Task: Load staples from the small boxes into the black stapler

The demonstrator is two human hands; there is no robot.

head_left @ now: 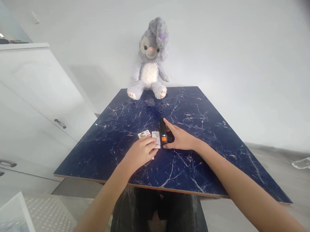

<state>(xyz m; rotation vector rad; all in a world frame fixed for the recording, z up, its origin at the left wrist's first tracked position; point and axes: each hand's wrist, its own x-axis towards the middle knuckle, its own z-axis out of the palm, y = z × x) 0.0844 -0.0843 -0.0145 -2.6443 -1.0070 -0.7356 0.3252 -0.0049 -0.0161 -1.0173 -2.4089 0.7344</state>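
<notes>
My left hand (pixel 143 149) is closed over a small white box (pixel 156 135) with red print, its fingers bent across the top. Another small white box (pixel 144 133), with black and red marks, lies just behind those fingers, and part of it is covered. Right beside the boxes is a black stapler-like object (pixel 161 127) with an orange patch at its near end. My right hand (pixel 178 137) grips it from the right, fingers at the far end and thumb at the near end. Its exact kind is hard to make out.
A grey plush rabbit (pixel 150 74) sits at the far edge of the dark blue marbled table (pixel 194 169), against the wall. White cabinets (pixel 26 102) with dark handles stand to the left. A clear plastic item (pixel 306 162) lies on the floor at right.
</notes>
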